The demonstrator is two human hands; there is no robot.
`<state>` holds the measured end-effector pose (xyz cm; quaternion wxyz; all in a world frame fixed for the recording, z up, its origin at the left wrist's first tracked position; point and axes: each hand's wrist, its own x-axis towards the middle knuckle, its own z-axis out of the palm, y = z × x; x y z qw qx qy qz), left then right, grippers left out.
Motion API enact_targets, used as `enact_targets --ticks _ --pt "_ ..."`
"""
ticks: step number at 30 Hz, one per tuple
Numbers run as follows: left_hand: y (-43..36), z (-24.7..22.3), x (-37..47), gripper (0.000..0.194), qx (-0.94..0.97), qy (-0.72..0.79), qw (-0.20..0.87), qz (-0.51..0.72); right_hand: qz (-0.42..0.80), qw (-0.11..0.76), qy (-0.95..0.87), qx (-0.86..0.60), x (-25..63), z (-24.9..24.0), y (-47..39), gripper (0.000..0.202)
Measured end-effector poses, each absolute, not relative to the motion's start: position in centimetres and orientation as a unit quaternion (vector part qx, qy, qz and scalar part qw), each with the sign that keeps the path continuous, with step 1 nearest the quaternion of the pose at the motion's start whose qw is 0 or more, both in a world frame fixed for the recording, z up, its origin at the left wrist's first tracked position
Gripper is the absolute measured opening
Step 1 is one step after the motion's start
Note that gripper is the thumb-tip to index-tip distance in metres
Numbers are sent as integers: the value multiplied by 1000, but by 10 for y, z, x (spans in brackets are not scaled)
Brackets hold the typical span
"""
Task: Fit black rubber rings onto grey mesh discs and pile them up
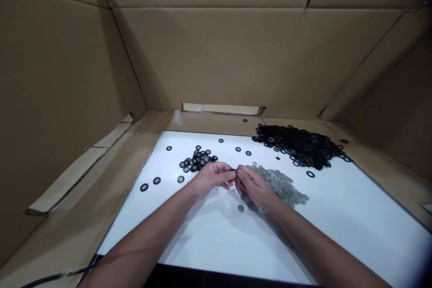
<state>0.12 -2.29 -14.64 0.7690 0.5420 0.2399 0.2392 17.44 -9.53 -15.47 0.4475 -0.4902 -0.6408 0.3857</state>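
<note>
In the middle of the white board, my left hand [214, 177] and my right hand [254, 183] meet fingertip to fingertip. Both are closed in a pinch on a small black ring [234, 171], mostly covered by fingers; whether a grey disc is also between them I cannot make out. Right beside and partly under my right hand spreads a pile of thin grey discs [281, 185]. Just beyond my left hand lies a heap of black rings with grey centres [197, 159]. One loose grey disc [240, 208] lies below my right hand.
A large pile of plain black rings [300, 144] lies at the back right, with a stray ring [310, 174] in front. Several grey-centred rings [157, 181] are scattered at the left. Cardboard walls [216, 54] enclose the white board [209, 243]; a dark cable [57, 276] runs at lower left.
</note>
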Motion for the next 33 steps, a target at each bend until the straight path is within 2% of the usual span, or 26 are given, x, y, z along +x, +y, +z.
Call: enact_targets --ticks 7,11,17,20,23,33 --pt "-25 -145 1 27 551 241 759 251 328 426 -672 -509 174 -147 -98 41" --pt "-32 -139 5 24 571 238 727 298 289 429 -686 -512 174 -146 -99 39" --pt "-38 -136 10 28 595 250 688 334 277 435 -679 -523 175 -150 -99 38" --pt "-36 -137 10 30 592 273 673 349 289 448 -655 -535 172 -153 -97 31" --pt "-35 -138 10 28 569 295 674 367 331 496 -607 -525 167 -155 -94 18" --pt "-37 -135 7 32 538 261 729 334 402 543 -539 -503 166 -155 -93 25"
